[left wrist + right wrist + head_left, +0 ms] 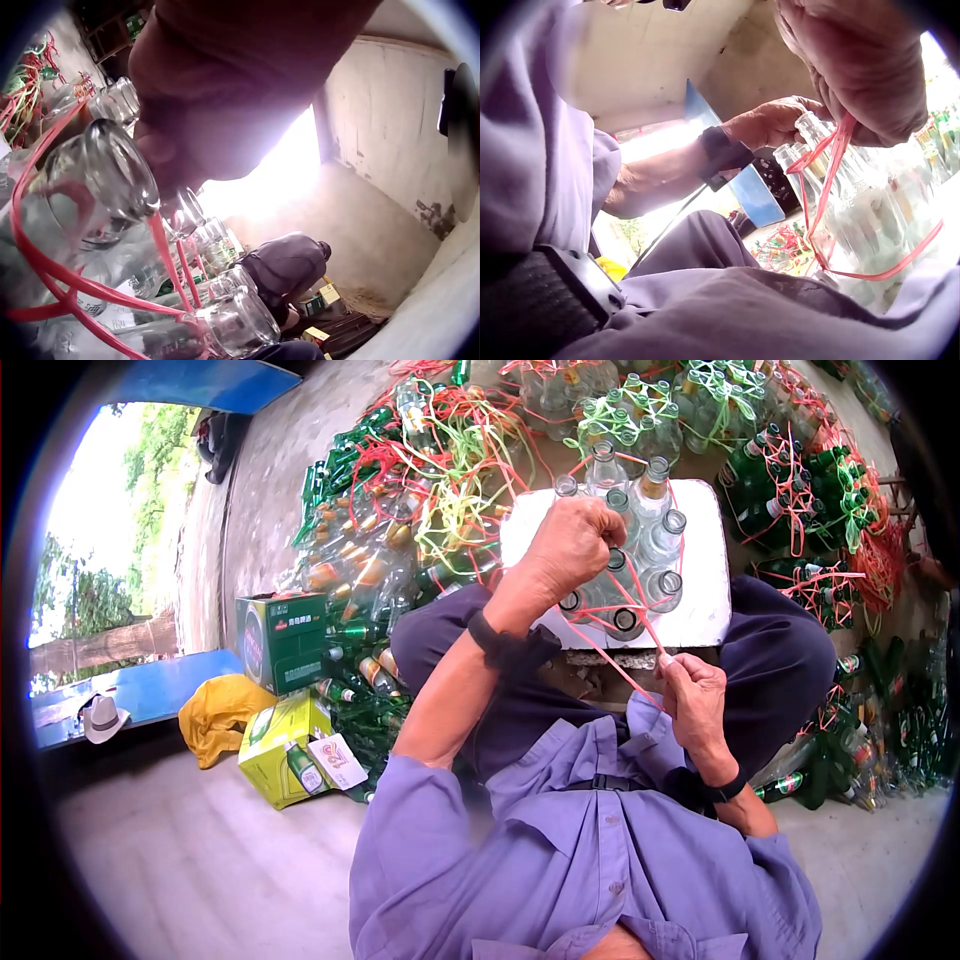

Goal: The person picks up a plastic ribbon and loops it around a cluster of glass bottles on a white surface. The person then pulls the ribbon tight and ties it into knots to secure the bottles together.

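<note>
Several clear glass bottles stand upright in a cluster, with red plastic cord looped around and between their necks. My left hand is curled into a fist among the bottle mouths. Red cord comes out below it in the left wrist view, but its fingertips are hidden. Nearer my body, my right hand pinches the cord, which stretches taut back to the bottles. In the right wrist view, cord runs from the right hand down around the bottles, and the left hand shows behind the necks.
The bottles stand on a white board between my bent knees. Loose red and green cord and bundled bottles lie around it. A green carton, a yellow-green box and a yellow cloth are at left. Another person bends over behind.
</note>
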`<state>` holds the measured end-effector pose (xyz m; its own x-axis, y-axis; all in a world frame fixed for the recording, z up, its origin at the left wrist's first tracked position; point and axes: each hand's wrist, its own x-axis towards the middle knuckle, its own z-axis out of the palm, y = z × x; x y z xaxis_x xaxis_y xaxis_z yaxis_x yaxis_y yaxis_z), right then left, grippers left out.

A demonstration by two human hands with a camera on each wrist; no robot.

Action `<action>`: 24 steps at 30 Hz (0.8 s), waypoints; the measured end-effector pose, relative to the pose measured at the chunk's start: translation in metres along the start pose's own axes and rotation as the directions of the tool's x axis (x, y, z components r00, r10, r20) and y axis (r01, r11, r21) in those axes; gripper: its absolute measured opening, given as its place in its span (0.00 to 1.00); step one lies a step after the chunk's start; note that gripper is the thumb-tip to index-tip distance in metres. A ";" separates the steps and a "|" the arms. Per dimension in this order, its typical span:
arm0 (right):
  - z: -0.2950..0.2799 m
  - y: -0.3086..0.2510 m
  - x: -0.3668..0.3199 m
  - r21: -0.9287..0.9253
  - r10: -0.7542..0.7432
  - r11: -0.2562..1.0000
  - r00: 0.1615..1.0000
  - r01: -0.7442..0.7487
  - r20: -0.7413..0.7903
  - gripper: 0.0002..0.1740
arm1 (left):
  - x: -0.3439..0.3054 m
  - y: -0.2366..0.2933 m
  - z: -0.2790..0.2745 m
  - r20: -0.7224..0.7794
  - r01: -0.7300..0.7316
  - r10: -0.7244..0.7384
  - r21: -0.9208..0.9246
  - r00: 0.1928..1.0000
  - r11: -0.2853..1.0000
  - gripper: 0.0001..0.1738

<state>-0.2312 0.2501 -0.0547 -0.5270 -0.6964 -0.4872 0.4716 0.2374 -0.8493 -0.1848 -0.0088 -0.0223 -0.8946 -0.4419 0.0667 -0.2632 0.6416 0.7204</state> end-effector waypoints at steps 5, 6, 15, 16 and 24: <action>0.004 -0.002 -0.005 0.024 -0.020 1.000 1.000 0.020 0.005 0.17 | -0.009 -0.002 -0.002 0.009 -0.142 0.142 0.096 0.990 0.985 0.12; 0.005 -0.002 -0.006 0.021 -0.027 0.999 1.000 0.027 0.010 0.17 | -0.011 -0.003 -0.003 0.001 -0.145 0.145 0.100 0.989 0.984 0.12; 0.002 0.001 -0.020 0.062 -0.053 0.997 0.998 0.054 -0.027 0.16 | -0.063 0.021 0.013 -0.103 -0.344 0.377 0.247 0.920 0.906 0.24; 0.004 0.000 -0.020 0.079 -0.067 0.994 0.997 0.068 -0.027 0.16 | -0.072 0.025 0.014 -0.025 -0.309 0.324 0.235 0.946 0.921 0.28; 0.006 -0.004 -0.021 0.056 -0.096 0.994 0.995 0.096 -0.007 0.17 | -0.087 0.030 0.039 -0.086 -0.217 0.278 0.428 0.957 0.878 0.38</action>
<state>-0.2180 0.2597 -0.0403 -0.5746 -0.7115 -0.4046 0.4573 0.1309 -0.8796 -0.1284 0.0732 -0.0335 -0.8978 -0.2984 0.3239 -0.1917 0.9269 0.3226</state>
